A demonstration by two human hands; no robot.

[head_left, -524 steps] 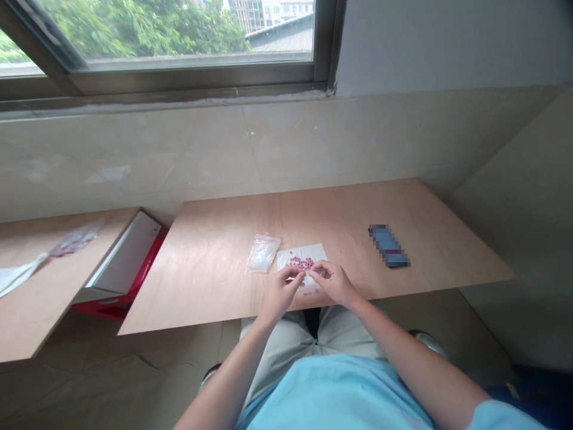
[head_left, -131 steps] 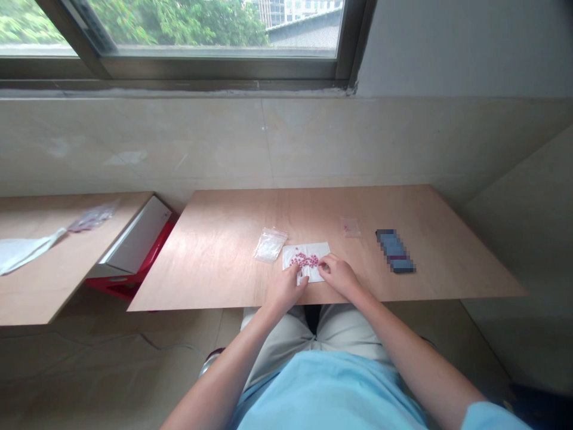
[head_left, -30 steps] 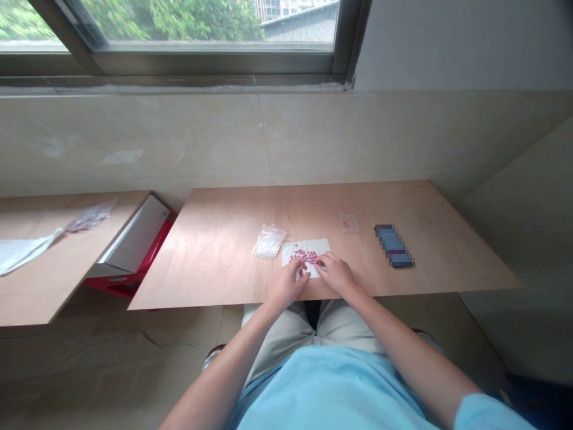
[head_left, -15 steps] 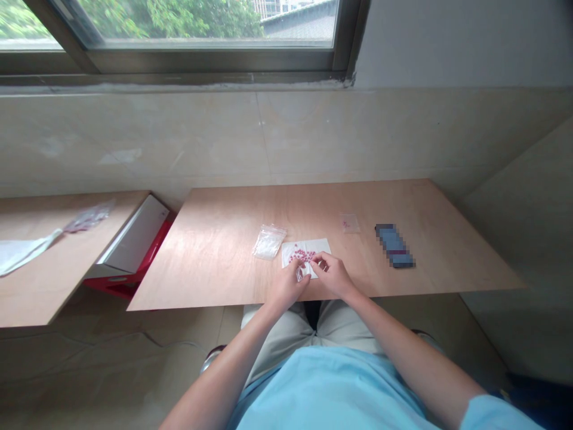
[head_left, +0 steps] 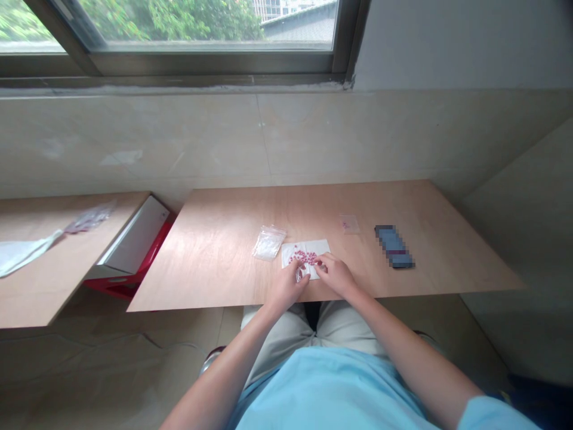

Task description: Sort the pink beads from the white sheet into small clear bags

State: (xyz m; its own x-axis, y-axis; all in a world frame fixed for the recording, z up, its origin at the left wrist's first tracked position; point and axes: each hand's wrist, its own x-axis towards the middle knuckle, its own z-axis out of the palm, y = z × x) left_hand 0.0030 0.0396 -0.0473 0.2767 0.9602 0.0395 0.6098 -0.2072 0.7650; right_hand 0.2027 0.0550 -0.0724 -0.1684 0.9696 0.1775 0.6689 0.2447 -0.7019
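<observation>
- Head view, looking down on a plywood table (head_left: 215,257): the left hand (head_left: 285,288) and right hand (head_left: 336,275) sit close together at the near edge of a white paper sheet (head_left: 320,247).
- The small pink beads (head_left: 302,257) lie in a loose cluster on that sheet, just above the fingers.
- The left hand's grip is narrow, pinching a small clear plastic piece (head_left: 298,275), perhaps the mouth of a bag; it is too small to tell.
- The right hand's grip is also narrow, with its fingertips (head_left: 319,261) at the cluster's lower edge. I cannot tell whether they hold a bead.
- A clear zip bag (head_left: 269,242) lies just left of the sheet. A small zip bag (head_left: 350,224) with a little pink inside lies further right, near a pixelated blue phone (head_left: 394,246).
- Risk: a bead could squeeze out of the fingertips and roll, since the bare table has no rim nearby.
- Risk: a knuckle or wrist brushing the sheet could scatter the cluster.
- Risk: the near table edge lies close, so a dropped bead could fall onto the person's lap or the floor.
- Risk: the thin plastic could slip from the pinch.
</observation>
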